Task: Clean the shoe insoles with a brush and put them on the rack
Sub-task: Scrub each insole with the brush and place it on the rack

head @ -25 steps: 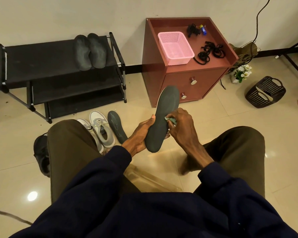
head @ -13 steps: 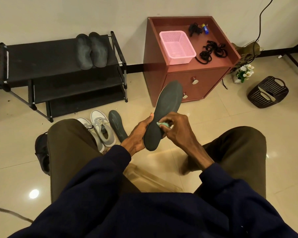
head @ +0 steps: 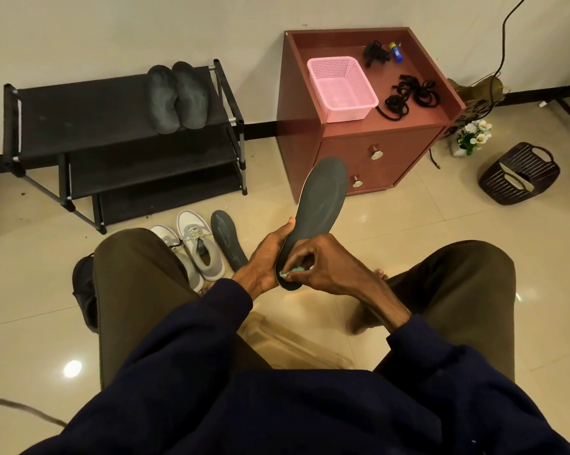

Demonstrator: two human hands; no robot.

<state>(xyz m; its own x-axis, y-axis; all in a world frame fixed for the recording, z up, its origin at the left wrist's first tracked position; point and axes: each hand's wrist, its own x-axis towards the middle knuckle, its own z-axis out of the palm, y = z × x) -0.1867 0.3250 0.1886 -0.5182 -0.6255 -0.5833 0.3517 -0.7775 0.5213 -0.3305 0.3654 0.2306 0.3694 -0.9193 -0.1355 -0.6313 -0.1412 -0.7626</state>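
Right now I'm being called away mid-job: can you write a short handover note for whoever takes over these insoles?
Left hand grips the held insole near its heel end, with the toe end pointing up and away.
Right hand pinches a small teal brush, mostly hidden by the fingers, against that heel end.
Done: two insoles lie side by side on the top shelf of the black rack.
Left: finish this one. A fourth insole lies on the floor beside the grey sneakers; I cannot tell whether it has been brushed. Both go on the rack.
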